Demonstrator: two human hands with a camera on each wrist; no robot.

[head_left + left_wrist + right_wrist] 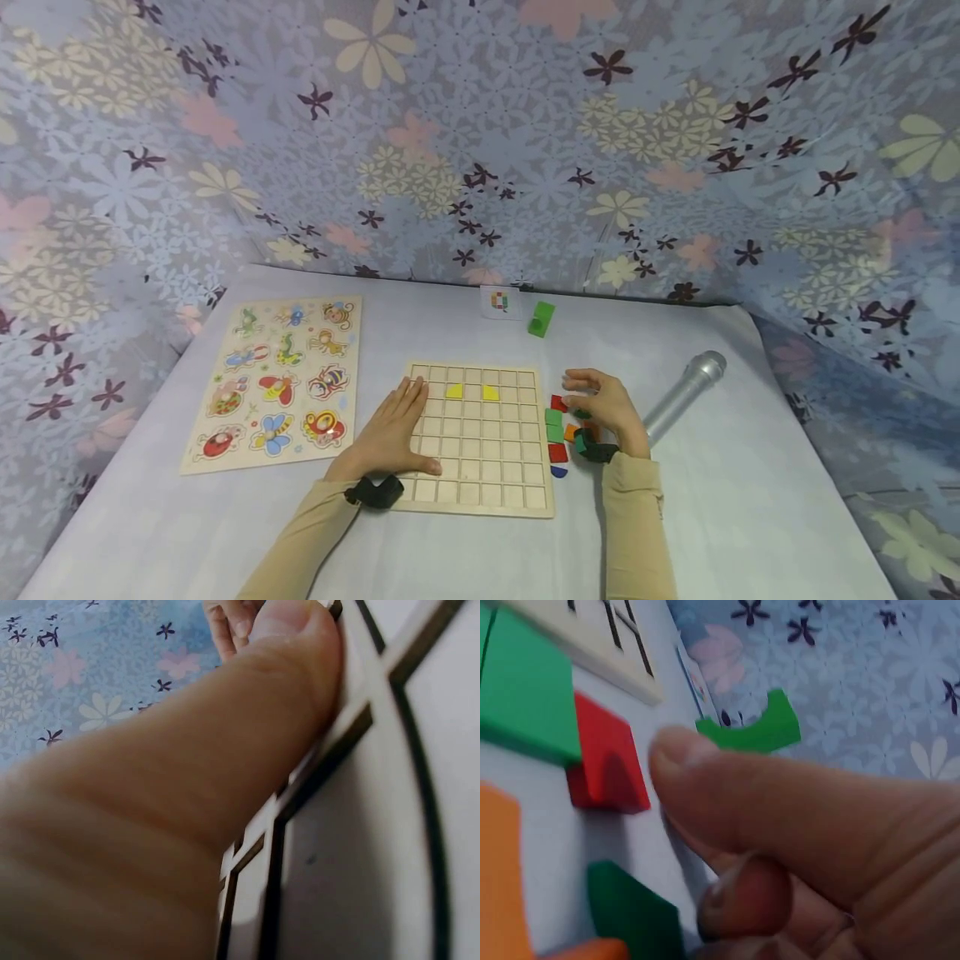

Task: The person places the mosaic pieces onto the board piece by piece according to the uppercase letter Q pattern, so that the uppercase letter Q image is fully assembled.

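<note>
My left hand point(390, 435) lies spread over the left side of a wooden grid board point(480, 493), its thumb pressed along the squares. Two yellow pieces point(454, 391) sit apart in an upper row of the grid. To the right of the board, my right hand point(609, 407) hovers with relaxed, bent fingers over small coloured blocks. In the right wrist view, its thumb is beside a red block point(615, 761), and nothing shows between thumb and fingers. Green blocks point(529, 686), an orange block point(499, 870) and a dark green block point(634, 911) lie close by.
A picture card point(500, 302) and a green block with a curved notch point(542, 319) are behind the board. On the left lies an insect puzzle board point(300, 412). A silver microphone point(684, 396) lies right of my right hand. Floral cloth point(480, 150) hangs behind.
</note>
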